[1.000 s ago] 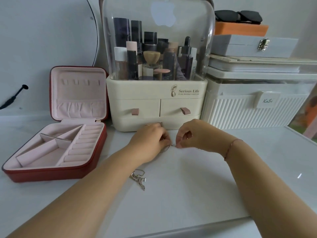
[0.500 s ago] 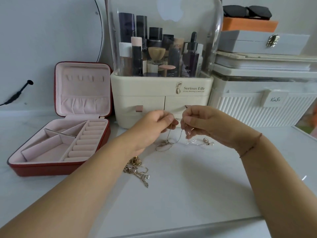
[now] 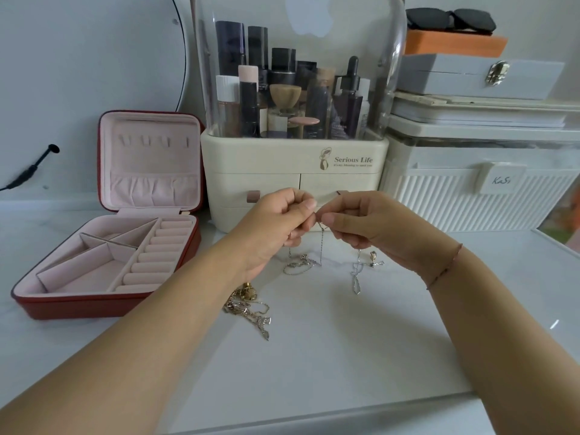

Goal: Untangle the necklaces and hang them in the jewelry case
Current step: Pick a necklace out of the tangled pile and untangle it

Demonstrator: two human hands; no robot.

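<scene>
Both hands are raised above the white table in front of the cosmetics organizer. My left hand (image 3: 276, 221) and my right hand (image 3: 361, 224) pinch a thin silver necklace (image 3: 321, 246) between fingertips, almost touching each other. Its chain hangs down to a loose coil (image 3: 299, 265) on the table, and another strand with a pendant (image 3: 357, 271) dangles below my right hand. A tangle of gold necklaces (image 3: 248, 309) lies on the table by my left forearm. The red jewelry case (image 3: 110, 306) stands open at the left, pink inside, with small hooks (image 3: 150, 140) in its upright lid.
A cream cosmetics organizer (image 3: 292, 171) with a clear dome stands right behind my hands. White ribbed storage box (image 3: 470, 199) with stacked boxes and sunglasses (image 3: 452, 20) on the right. A round mirror edge (image 3: 185, 58) is at the back left. The table's front edge runs near the bottom.
Both hands rose from the table, lifting the silver necklace so its chain now hangs down; the gold tangle beside my left forearm came into fuller view.
</scene>
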